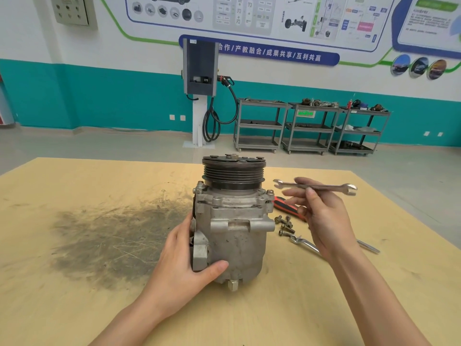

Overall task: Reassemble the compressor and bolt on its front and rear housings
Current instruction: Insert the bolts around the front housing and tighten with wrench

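A grey metal compressor (237, 236) stands upright on the wooden table (74, 283), its black grooved pulley (234, 174) on top. My left hand (184, 265) grips the compressor's lower left side, thumb across the front. My right hand (324, 218) is raised to the right of the compressor and pinches a double-ended open wrench (315, 187) held level in the air. Several loose bolts (285, 225) lie on the table just right of the compressor body.
A red-and-black handled tool (284, 206) lies behind the bolts, and a shiny metal tool (305, 243) lies under my right wrist. A dark grease smear (112, 236) covers the table's left-middle. Grey shelf carts (309, 126) and a charging post (199, 71) stand far off by the wall.
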Demonstrator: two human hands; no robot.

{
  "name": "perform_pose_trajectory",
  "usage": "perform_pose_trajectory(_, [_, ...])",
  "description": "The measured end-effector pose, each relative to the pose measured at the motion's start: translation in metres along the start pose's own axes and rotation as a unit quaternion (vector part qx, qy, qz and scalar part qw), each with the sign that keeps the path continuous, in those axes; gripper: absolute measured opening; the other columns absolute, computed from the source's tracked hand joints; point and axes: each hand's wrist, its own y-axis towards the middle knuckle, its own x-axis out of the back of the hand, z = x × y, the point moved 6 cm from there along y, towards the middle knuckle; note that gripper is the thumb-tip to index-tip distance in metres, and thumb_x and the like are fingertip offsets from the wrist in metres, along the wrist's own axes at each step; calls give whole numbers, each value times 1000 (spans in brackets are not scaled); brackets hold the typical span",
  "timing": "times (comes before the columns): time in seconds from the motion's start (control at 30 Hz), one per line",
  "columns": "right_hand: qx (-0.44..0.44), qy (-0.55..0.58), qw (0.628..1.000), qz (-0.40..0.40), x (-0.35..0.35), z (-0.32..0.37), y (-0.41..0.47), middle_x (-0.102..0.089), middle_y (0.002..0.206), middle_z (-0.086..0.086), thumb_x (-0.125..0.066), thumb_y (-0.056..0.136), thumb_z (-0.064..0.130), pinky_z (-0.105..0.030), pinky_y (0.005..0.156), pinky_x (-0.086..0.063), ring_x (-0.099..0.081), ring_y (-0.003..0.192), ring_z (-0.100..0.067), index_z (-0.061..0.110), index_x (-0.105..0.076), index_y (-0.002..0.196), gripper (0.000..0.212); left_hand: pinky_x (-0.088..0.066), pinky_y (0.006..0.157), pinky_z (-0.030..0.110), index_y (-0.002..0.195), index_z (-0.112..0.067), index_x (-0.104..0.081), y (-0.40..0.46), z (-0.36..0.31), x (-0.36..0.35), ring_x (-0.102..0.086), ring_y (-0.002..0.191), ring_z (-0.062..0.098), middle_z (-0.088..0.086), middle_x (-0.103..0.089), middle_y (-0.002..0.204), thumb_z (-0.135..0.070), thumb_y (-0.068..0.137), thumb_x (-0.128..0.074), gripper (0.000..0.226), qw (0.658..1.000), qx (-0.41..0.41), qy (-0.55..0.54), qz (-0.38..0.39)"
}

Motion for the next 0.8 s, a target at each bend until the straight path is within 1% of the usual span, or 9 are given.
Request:
perform_pose_trajectory(0.07, [-8,18,1000,3,-1,-1,-1,-72,107,-12,-32,104,3,-18,65,-51,-71,89,-17,3,-56,122,31,-23,109,25,119,-81,11,0,-1,1,-12,119,-33,-50,-10,128,-88,52,-57,96,1000,-2,3,-2])
perform_pose_trajectory(0.13, [-17,68,997,13,-1,-1,-2,-71,113,-12,-34,102,0,-20,66,-52,-70,93,-21,3,-56,124,32,-23,108,24,117,-83,11,0,-2,1,-5,116,-39,-56,-4,124,-88,52,-58,95,1000,-3,4,-3])
perform_pose_trajectory(0.27, [-39,200,979,13,0,3,-3,-69,114,-21,-35,99,-3,-16,49,-44,-69,77,-23,-5,-58,122,33,-23,108,25,119,-82,10,0,-4,2,-5,117,-39,-53,-6,126,-92,50,-56,96,1000,1,7,-2])
perform_pose_trajectory(0.37, [-70,259,963,18,0,0,-3,-66,115,-26,-34,98,-2,-14,47,-41,-66,69,-19,-7,-57,121,34,-23,108,24,121,-79,9,-1,-4,2,-4,117,-39,-51,-8,128,-93,49,-55,98,1000,2,6,1])
perform_pose_trajectory(0.47, [-80,272,959,24,0,-2,-2,-66,115,-27,-39,95,0,-14,48,-44,-65,68,-18,-8,-58,120,32,-23,109,24,126,-71,7,0,-3,1,-4,115,-40,-39,-17,134,-88,51,-58,100,1000,6,3,2])
perform_pose_trajectory(0.57, [-83,281,955,34,0,-2,-3,-66,117,-25,-45,93,3,-13,48,-45,-64,66,-15,-7,-57,122,33,-23,109,24,126,-69,6,0,-4,1,-4,114,-41,-40,-16,133,-85,52,-59,100,1000,9,-2,2])
perform_pose_trajectory(0.67, [-84,279,955,48,-2,-1,-5,-65,118,-24,-52,88,5,-11,47,-48,-63,62,-11,-2,-57,124,37,-23,110,25,131,-66,5,0,-3,1,-5,114,-40,-34,-19,138,-84,52,-59,104,1000,11,-6,0])
perform_pose_trajectory(0.73, [-81,280,956,30,-3,-1,-6,-68,112,-24,-56,83,6,-12,47,-50,-64,57,-11,4,-53,127,44,-23,108,25,131,-67,4,0,-4,1,-6,114,-40,-43,-15,133,-84,52,-60,103,1000,7,-7,1])
perform_pose_trajectory(0.8, [-81,294,952,-4,0,-4,-6,-72,98,-21,-59,80,8,-12,49,-51,-62,54,-11,9,-46,128,50,-23,107,24,128,-69,5,0,-4,2,-6,113,-41,-49,-8,128,-84,52,-60,101,1000,6,-5,2])
